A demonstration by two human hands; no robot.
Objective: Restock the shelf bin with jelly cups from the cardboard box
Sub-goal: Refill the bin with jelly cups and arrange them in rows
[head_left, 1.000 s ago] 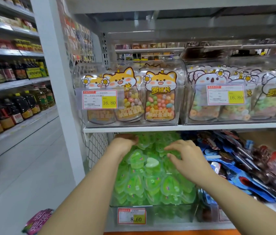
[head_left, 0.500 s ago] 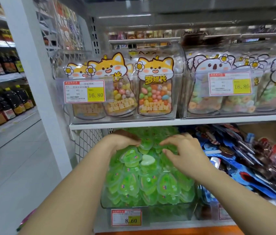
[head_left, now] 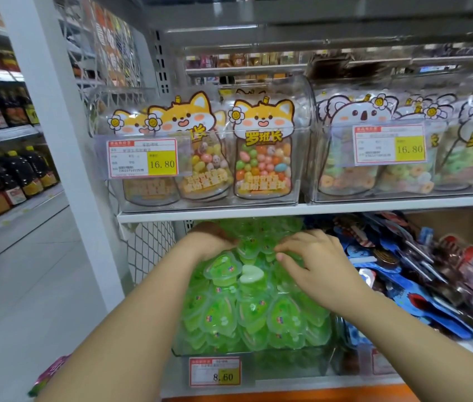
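Green heart-shaped jelly cups (head_left: 254, 311) are heaped high in a clear shelf bin (head_left: 290, 362) on the lower shelf. My left hand (head_left: 207, 242) rests on the back left of the heap under the upper shelf, and its fingers are hidden among the cups. My right hand (head_left: 315, 264) lies on the top right of the heap, fingers bent and touching the cups, thumb tip pointing left. One cup (head_left: 251, 275) near the top shows a pale white face. The cardboard box is out of view.
An 8.60 price tag (head_left: 215, 371) hangs on the bin's front. Blue and red snack packets (head_left: 409, 274) fill the space to the right. The white shelf board (head_left: 316, 208) above carries clear bins of candy jars (head_left: 262, 158). A white post (head_left: 64, 158) and an aisle of bottles (head_left: 11, 181) lie left.
Both hands have stayed on top of the green heap and shifted slightly toward each other. My view has swung a little to the left and down.
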